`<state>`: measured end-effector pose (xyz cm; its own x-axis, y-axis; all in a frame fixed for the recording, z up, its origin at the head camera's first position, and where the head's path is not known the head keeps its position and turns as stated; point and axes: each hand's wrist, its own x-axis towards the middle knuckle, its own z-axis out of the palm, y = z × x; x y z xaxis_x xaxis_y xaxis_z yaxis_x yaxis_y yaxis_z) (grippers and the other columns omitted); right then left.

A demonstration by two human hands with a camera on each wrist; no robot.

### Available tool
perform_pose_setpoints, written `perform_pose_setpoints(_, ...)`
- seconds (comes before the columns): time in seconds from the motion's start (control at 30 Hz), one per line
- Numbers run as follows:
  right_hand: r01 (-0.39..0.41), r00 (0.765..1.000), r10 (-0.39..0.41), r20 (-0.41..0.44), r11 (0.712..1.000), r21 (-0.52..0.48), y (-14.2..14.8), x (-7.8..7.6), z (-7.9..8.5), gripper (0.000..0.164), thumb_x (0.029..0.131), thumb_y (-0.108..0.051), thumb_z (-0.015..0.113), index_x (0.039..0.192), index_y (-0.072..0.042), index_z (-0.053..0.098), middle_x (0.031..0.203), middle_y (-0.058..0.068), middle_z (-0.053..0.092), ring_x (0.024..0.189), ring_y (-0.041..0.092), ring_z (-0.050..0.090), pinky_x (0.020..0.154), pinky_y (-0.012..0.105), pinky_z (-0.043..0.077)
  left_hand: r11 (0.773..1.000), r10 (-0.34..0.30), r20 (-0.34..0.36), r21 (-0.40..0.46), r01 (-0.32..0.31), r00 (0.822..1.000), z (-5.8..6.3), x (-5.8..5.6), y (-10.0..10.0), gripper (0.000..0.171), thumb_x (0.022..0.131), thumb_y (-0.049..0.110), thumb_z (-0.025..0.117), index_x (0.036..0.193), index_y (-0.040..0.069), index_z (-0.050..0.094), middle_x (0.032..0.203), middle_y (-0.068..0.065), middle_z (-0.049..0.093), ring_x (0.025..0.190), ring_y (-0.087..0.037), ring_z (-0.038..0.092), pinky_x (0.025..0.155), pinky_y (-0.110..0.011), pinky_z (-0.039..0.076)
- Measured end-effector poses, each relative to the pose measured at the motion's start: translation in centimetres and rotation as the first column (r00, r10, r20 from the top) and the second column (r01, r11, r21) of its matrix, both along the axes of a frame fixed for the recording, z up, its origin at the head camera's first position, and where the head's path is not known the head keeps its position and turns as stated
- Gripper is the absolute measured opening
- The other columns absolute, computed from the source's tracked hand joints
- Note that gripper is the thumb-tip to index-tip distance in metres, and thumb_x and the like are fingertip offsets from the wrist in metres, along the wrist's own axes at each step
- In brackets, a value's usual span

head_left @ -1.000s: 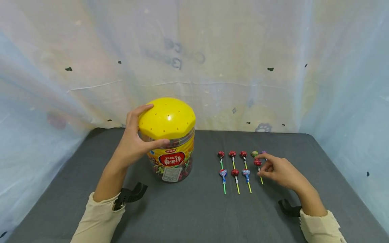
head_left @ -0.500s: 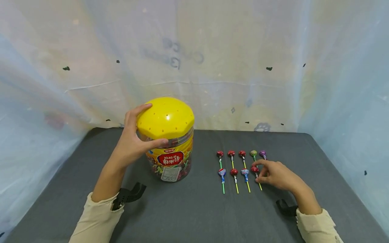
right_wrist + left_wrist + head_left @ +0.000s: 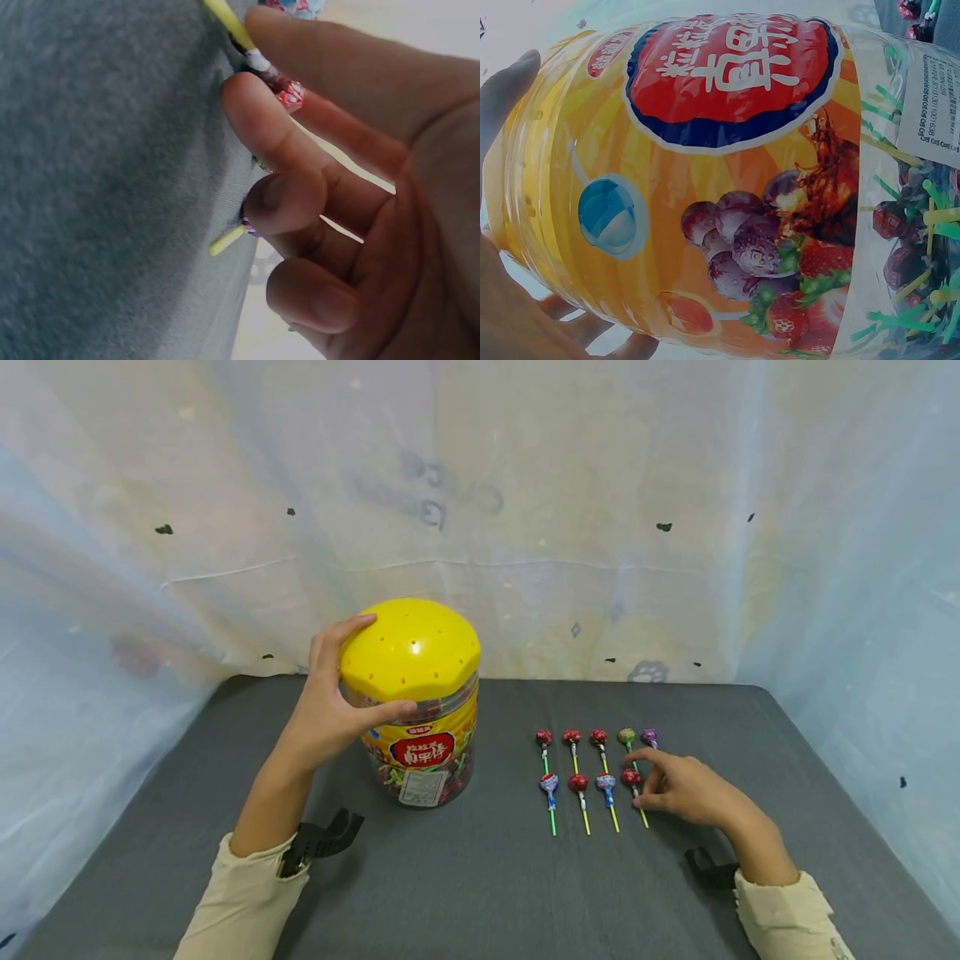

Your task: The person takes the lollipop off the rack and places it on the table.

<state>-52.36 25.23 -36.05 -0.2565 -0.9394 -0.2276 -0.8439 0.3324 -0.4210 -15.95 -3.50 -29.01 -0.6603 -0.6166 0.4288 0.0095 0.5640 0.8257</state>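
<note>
My left hand [image 3: 322, 718] grips the upper part of a big plastic jar [image 3: 423, 750], thumb across its neck and fingers around the yellow lid [image 3: 411, 647]. In the left wrist view the jar's fruit-printed label [image 3: 735, 172] fills most of the frame, with lollipops visible through the clear base. To the right, my right hand [image 3: 690, 789] pinches a red-wrapped lollipop [image 3: 631, 777] low over the table, at the right end of the front row. Its yellow stick [image 3: 229, 22] shows beside the thumb in the right wrist view.
Several lollipops lie in two rows; the back row ends with a green one [image 3: 627, 737] and a purple one [image 3: 650, 738]. A blue-wrapped lollipop [image 3: 606, 783] lies left of the held one. The dark grey table [image 3: 480, 885] backs onto a pale curtain [image 3: 525, 527].
My right hand has brought the red lollipop a little toward me, below the green one. The purple lollipop has come into fuller view. My left hand stays on the jar.
</note>
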Motion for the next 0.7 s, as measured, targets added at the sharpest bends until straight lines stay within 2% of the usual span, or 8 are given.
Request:
perform_pose_setpoints(0.27,-0.003,1.000,0.003,-0.019,1.000,-0.010,0.0,0.2,0.3,0.065,0.088,-0.029,0.076,0.142,-0.010,0.048,0.082,-0.010,0.065,0.066,0.006,0.054,0.061,0.027,0.044,1.000,0.031,0.020,0.003,-0.031,0.999,0.1,0.0,0.3,0.095,0.078,0.013,0.085,0.152,0.036,0.031,0.156,-0.005,0.017,0.136,-0.031,0.029,0.107,-0.064,0.037)
perform_pose_setpoints(0.47,-0.012,1.000,0.011,-0.023,0.998,-0.063,-0.1,0.3,0.3,0.070,0.090,-0.029,0.074,0.148,-0.010,0.040,0.086,-0.008,0.065,0.060,0.006,0.050,0.058,0.024,0.042,0.996,0.085,-0.017,-0.040,-0.085,0.996,-0.1,-0.5,0.9,0.092,0.074,0.016,0.088,0.150,0.034,0.038,0.156,-0.005,0.025,0.137,-0.029,0.033,0.105,-0.066,0.040)
perform_pose_setpoints(0.7,0.002,0.999,-0.006,-0.049,0.997,-0.082,-0.4,0.5,0.8,0.073,0.088,-0.029,0.076,0.150,-0.014,0.038,0.085,-0.006,0.064,0.061,0.007,0.049,0.057,0.025,0.040,0.998,0.042,-0.075,-0.043,-0.045,0.996,-0.5,-1.5,1.1,0.092,0.075,0.009,0.087,0.150,0.032,0.040,0.157,-0.003,0.025,0.140,-0.025,0.031,0.108,-0.064,0.040)
